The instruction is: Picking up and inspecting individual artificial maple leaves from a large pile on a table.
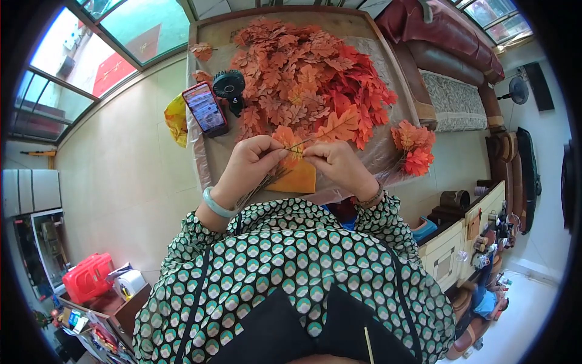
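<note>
My left hand (261, 157) pinches a thin dark stem between thumb and finger, and a bundle of stems (259, 189) runs below it towards the wrist. Close on the right, my right hand (332, 159) pinches the same stem area near an orange artificial oak leaf (338, 125). Orange and yellow leaves show just behind the fingers. Beyond both hands lies a large heap of orange artificial oak leaves (282, 68), with red artificial leaves (359, 91) on its right side. A folded yellow-orange cloth (298, 177) is under my hands. How the stems join is too small to tell.
On the plastic-covered table (200, 159) stand a phone (205, 108) and a small black fan (229, 88), left of the heap. A separate leaf bunch (413, 145) lies at the right edge. A yellow bag (176, 120) is beside the table. A person (489, 305) is far off, lower right.
</note>
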The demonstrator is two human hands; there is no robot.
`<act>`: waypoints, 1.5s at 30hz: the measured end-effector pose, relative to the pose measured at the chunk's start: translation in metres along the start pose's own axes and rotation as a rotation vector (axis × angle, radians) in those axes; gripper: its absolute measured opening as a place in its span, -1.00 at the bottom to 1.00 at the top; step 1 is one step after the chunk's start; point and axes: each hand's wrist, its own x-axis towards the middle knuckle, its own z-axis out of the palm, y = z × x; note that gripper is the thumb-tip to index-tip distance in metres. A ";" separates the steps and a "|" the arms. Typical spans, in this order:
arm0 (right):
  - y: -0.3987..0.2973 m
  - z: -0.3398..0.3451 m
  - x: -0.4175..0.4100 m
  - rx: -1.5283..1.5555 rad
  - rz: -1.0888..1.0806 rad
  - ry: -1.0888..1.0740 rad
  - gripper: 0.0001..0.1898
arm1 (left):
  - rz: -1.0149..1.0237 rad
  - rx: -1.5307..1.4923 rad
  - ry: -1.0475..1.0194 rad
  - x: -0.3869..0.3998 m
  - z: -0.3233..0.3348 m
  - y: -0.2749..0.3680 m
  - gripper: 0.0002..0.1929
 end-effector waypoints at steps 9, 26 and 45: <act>0.004 -0.004 0.004 0.923 0.394 0.011 -0.84 | -0.054 -0.147 0.093 -0.022 -0.007 0.005 -0.88; -0.061 0.024 0.009 1.303 0.079 -0.050 -0.83 | 0.211 -0.022 0.060 -0.035 0.009 0.032 -0.91; -0.024 0.032 -0.033 0.980 0.355 0.121 -0.83 | 0.120 -0.204 -0.132 -0.025 0.020 0.025 -0.92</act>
